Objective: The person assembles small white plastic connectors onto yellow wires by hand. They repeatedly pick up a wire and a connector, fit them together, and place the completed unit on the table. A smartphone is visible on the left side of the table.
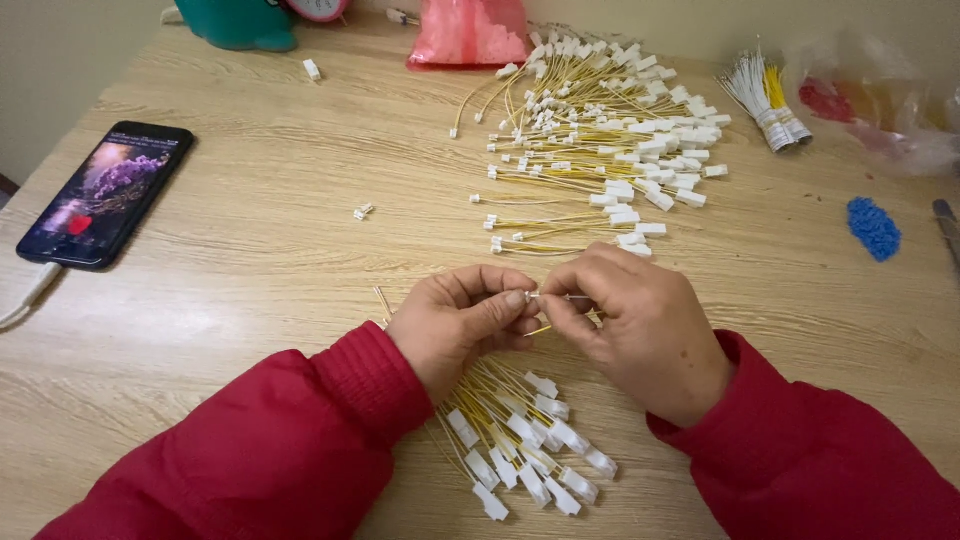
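Yellow wire (pixel 560 297) pinched near table's front edge, at mid-width, between nearly closed left hand (pixel 462 322) and right hand (pixel 640 325), fingertips meeting on a small white plug (pixel 531 296). Bundle (pixel 515 440) under wrists. Big pile (pixel 610 140) toward far edge. Phone (pixel 105 193) near left edge.

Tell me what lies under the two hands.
Under the left hand and right hand lies a bundle of yellow wires with white connectors on the wooden table. The wires' upper ends are covered.
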